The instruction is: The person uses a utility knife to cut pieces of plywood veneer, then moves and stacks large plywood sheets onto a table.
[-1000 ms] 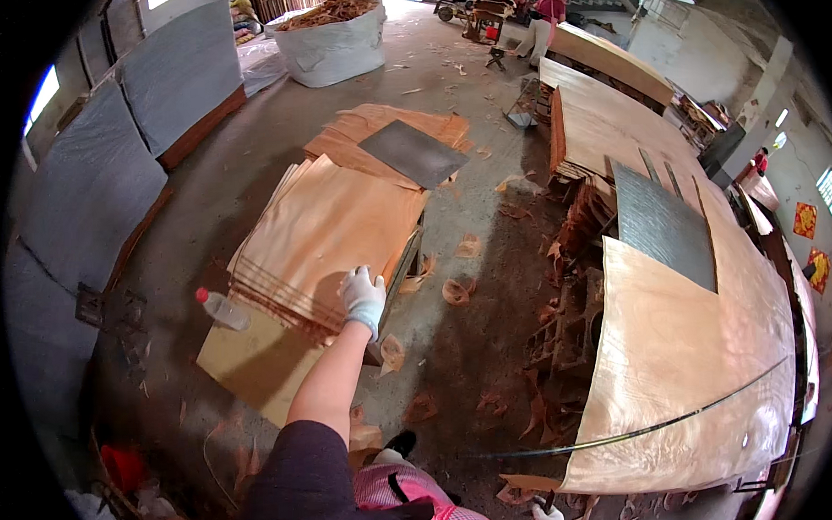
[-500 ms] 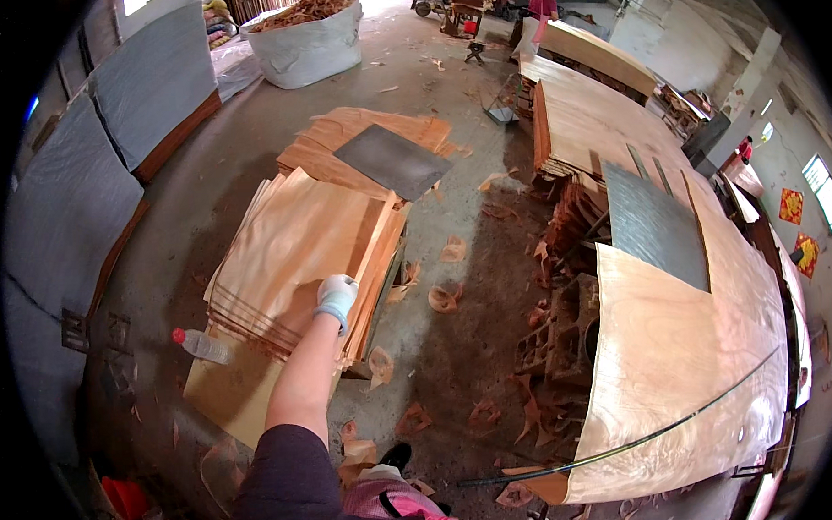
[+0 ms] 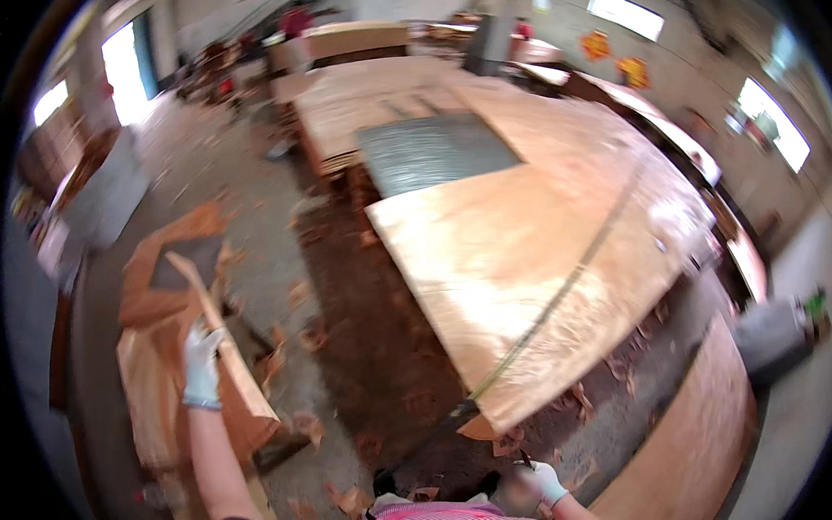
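My left hand (image 3: 201,355), in a pale glove, is closed on the edge of a wood veneer sheet (image 3: 239,372), whose side tilts up from the stack of veneer (image 3: 150,388) at the left. A dark grey square sheet (image 3: 187,262) lies on more veneer beyond the stack. Low at the front, my right hand (image 3: 545,483), also gloved, is closed around something with a dark, thin end. Blur hides what kind of thing it is. Nearest to that hand is the corner of the large veneer layer (image 3: 520,339) on the right-hand pile.
A grey sheet (image 3: 435,152) and a long thin rod (image 3: 564,296) lie on the large veneer layer. Veneer scraps (image 3: 313,330) litter the floor between the piles. Another veneer panel (image 3: 688,443) stands at the lower right. A bottle (image 3: 158,495) lies by the left stack.
My view has swung right. My left hand has taken hold of the top veneer's edge and raised it. My right hand has come further into view.
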